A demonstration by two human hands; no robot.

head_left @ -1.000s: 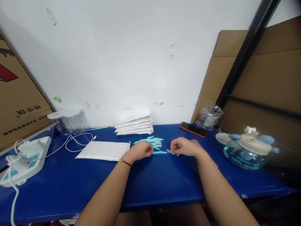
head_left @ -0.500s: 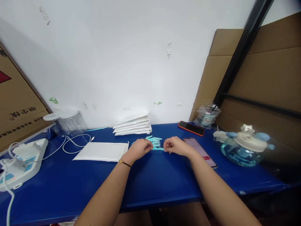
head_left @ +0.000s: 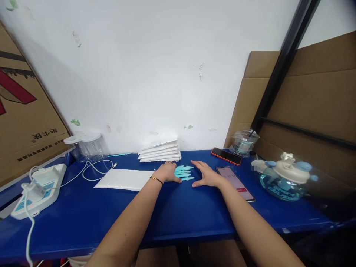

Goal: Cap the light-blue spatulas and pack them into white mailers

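I saw the left hand (head_left: 167,173) palm down on the left end of a loose pile of thin, flat, pale turquoise strips (head_left: 184,172), its thumb set apart along the near edge and its other fingers mostly hidden behind the knuckles. I could not tell whether it was clamped on any of them. A dark cord bracelet with a gold bead (head_left: 154,178) circled that wrist. The right hand (head_left: 200,174) stood just to the right of the pile, thumb and fingers spread well apart in a wide curve, with nothing between them. The strips lay between the two hands on the glossy dark blue surface (head_left: 189,213), their right ends fanned out unevenly.

To the left I had a single flat white padded envelope (head_left: 119,179), its right end partly behind the left wrist. Farther back, near the wall, a stack of similar white envelopes (head_left: 160,152) leaned unevenly. Beside the right forearm lay a phone with a lit pinkish screen (head_left: 233,181); beyond it I made out a dark-screened phone in an orange case (head_left: 226,156). A round, clear bluish jug with a cream lid (head_left: 280,187) stood at far right, and a white power strip (head_left: 41,196) at far left.
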